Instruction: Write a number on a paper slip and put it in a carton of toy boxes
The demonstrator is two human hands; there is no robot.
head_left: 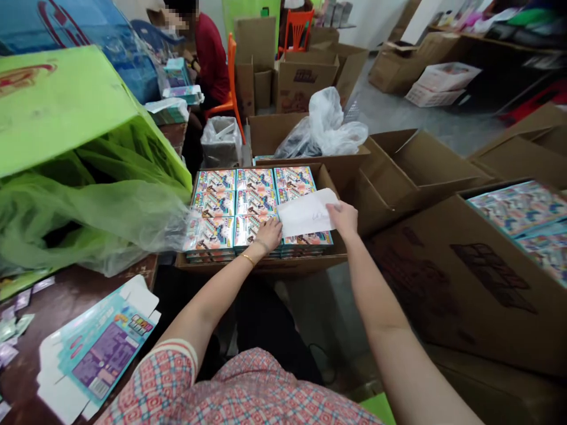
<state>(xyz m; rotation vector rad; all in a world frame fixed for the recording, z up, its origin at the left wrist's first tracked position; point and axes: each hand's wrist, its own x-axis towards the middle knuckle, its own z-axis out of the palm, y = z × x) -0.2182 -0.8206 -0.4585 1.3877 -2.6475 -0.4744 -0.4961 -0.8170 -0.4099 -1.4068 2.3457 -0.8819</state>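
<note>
An open cardboard carton (266, 264) in front of me is packed with several colourful printed boxes (230, 203) lying flat in rows. Over its right part lies a white sheet of paper (305, 213). My right hand (343, 217) grips the sheet's right edge with closed fingers. My left hand (268, 233), a gold bangle on its wrist, pinches the sheet's left lower corner and rests on the boxes.
A green plastic bag (88, 195) lies on the brown table (66, 295) at left, with flat unfolded boxes (100, 348) near me. Open cartons (411, 171) stand to the right, one holding more boxes (522, 206). A person in red (210, 59) sits behind.
</note>
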